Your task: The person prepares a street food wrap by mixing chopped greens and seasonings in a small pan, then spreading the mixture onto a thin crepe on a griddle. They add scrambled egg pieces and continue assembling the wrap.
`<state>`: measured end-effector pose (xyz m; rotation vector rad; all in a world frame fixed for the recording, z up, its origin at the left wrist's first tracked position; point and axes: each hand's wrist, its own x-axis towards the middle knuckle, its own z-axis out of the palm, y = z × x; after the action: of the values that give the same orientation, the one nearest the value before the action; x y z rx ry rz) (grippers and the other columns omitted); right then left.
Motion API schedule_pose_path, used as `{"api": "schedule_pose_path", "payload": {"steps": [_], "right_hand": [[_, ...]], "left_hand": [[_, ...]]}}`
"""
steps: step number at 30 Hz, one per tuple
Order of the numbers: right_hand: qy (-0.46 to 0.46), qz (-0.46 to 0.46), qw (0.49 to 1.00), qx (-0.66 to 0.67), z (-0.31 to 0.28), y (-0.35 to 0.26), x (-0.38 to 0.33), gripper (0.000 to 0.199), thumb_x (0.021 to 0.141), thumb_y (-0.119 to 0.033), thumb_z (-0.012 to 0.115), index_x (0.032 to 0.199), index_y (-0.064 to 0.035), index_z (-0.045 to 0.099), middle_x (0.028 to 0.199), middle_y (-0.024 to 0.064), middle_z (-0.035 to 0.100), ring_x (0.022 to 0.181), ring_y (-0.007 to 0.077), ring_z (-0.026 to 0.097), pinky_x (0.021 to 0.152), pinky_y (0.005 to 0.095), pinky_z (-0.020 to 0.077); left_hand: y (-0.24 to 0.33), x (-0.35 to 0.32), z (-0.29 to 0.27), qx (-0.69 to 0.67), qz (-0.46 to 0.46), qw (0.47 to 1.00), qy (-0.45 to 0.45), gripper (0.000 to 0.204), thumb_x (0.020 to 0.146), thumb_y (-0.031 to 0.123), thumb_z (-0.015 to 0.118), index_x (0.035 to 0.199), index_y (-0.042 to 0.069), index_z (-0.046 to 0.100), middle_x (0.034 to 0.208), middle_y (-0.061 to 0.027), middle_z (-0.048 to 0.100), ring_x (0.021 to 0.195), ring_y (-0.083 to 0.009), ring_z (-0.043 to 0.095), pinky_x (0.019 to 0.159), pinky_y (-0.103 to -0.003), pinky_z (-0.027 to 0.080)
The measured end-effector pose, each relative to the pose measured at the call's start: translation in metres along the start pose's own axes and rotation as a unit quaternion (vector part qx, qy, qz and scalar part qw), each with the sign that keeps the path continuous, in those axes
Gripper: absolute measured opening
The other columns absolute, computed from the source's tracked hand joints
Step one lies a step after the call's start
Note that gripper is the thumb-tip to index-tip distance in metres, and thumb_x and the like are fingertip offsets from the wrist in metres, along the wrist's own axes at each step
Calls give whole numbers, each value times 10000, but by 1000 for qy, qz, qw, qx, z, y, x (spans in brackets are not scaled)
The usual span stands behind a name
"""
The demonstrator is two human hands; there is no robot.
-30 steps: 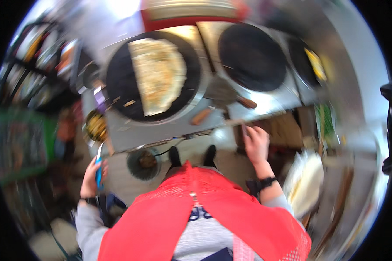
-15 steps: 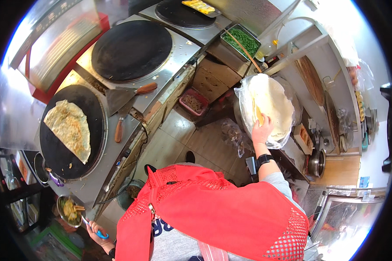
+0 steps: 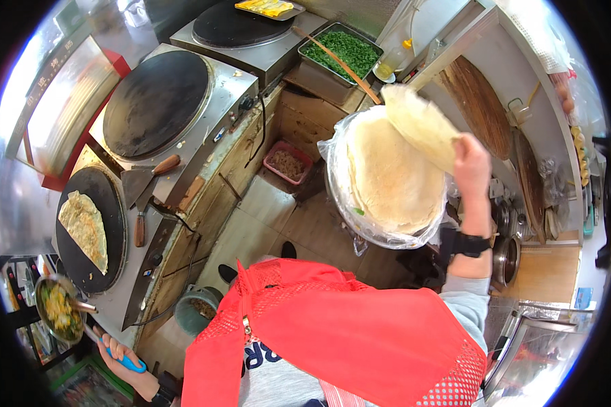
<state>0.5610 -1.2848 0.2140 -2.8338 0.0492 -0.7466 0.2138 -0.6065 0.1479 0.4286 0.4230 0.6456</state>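
Right hand [image 3: 471, 165] higher; pancake [image 3: 421, 125] lifted

Clear plastic bag [image 3: 339, 163] round flatbreads, perhaps — centre-right

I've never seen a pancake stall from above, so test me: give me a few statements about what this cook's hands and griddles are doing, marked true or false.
1. The right hand lifts a thin flatbread off a stack lined with clear plastic. True.
2. The left hand is empty. False: it grips a blue handle.
3. A folded pancake lies on the nearest griddle. True.
4. The middle griddle holds a pancake too. False: it is bare.
5. The metal tray holds red peppers. False: chopped greens.
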Motion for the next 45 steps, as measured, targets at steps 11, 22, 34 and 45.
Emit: {"api": "schedule_pose_path", "payload": {"steps": [11, 22, 34, 45], "right_hand": [[-74, -81, 967, 229, -11, -79, 203, 171, 910, -52, 548, 1007, 48, 648, 858, 99, 706, 776, 125, 668, 711, 259, 509], [277, -264, 921, 69, 199, -260, 310, 226, 862, -103, 542, 1035, -178, 666, 972, 50, 702, 883, 266, 681, 741, 379, 550], [-66, -270, 953, 117, 281, -204, 143, 390, 804, -89, 681, 1189, -98, 619, 1202, 142, 591, 1123, 322, 545, 949, 412, 448], [-349, 106, 931, 10, 121, -44, -59, 433, 760, -243, 767, 1100, -43, 587, 1092, 156, 568, 1053, 358, 527, 898, 415, 452]], "left_hand": [[-113, -3, 99, 158, -134, 978, 12, 483, 1023, 115, 383, 1478, 34, 242, 815, -35, 395, 441, -45, 299, 331, -200, 266], [-135, 107, 130, 225, -134, 965, 6, 485, 977, 103, 459, 1444, 62, 334, 780, -29, 433, 448, -46, 362, 342, -198, 311], [-153, 183, 158, 287, -194, 938, 9, 464, 969, 107, 475, 1417, 64, 362, 777, -25, 431, 456, -44, 380, 354, -197, 323], [-249, 232, 229, 245, -330, 905, -106, 495, 1013, 108, 407, 1472, 29, 238, 815, -30, 408, 433, -25, 317, 335, -177, 276]]}}
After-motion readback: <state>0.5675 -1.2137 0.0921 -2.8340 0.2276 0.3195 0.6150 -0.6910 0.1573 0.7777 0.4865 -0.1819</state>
